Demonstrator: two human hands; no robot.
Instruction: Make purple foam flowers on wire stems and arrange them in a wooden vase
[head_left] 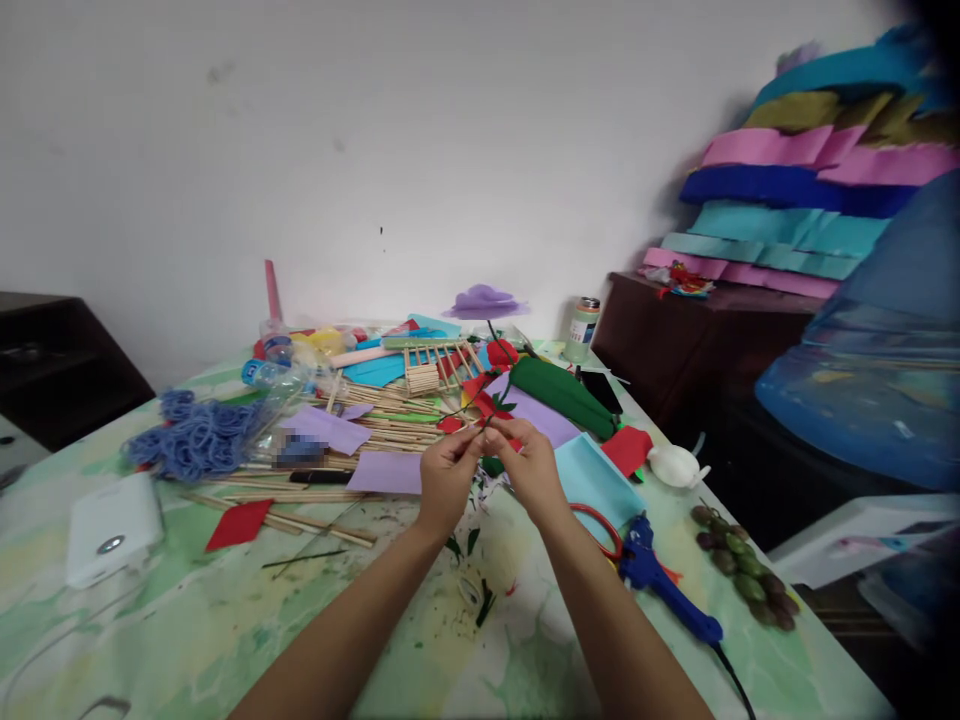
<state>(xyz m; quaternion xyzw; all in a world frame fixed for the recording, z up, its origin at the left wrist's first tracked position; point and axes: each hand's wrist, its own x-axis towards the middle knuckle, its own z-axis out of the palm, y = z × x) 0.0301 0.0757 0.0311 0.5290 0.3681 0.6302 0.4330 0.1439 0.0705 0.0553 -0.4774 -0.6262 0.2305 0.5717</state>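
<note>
My left hand (pixel 450 475) and my right hand (pixel 531 470) meet over the table, fingertips pinched together on a thin dark flower stem (pixel 511 375). The stem curves upward from the fingers, with a small green leaf (pixel 501 403) on it. At its upper end appears a purple ruffled paper flower (pixel 487 300), seen against the wall. The fingers hide the lower part of the stem. Just behind the hands lie red paper pieces (pixel 491 402) and a rolled green crepe paper (pixel 562 393). Dark green scraps (pixel 472 542) are scattered below the wrists.
A blue glue gun (pixel 664 580), red-handled scissors (pixel 600 525) and grapes (pixel 742 570) lie to the right. Wooden sticks (pixel 397 435), purple paper (pixel 386 472), blue yarn-like loops (pixel 195 435) and a white device (pixel 114 530) spread leftward. A jar (pixel 581 330) stands by the wall.
</note>
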